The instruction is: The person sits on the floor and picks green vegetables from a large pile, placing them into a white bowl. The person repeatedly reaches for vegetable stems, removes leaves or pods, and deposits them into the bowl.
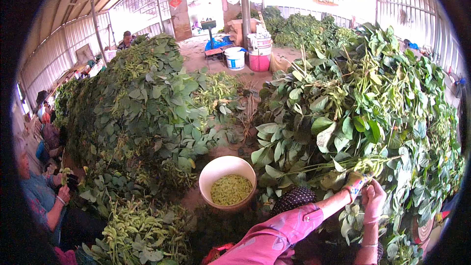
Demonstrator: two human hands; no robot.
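Observation:
My left hand (357, 184), in a patterned glove below a pink sleeve, is closed around the stems of a soybean plant (371, 165) bearing green pods. Its long stalks stretch leftward across a tall heap of soybean plants (331, 99). My right hand (374, 195), bare with a pale wrap at the wrist, is beside the glove with bent fingers; what lies between them is hidden. Left of my arms stands a pale round tub (206, 180) partly filled with green soybeans (232, 190), too small to tell whether they are pods or shelled beans. My knee in dotted cloth (294, 198) is beside the tub.
Another large heap of soybean plants (147, 92) rises at left, and podded stems (140, 224) lie in front. A co-worker (44, 195) sits at the left edge, handling pods. Farther back are a white bucket (234, 60), a pink-and-white barrel (259, 62), a metal post (244, 7) and a scale (209, 25).

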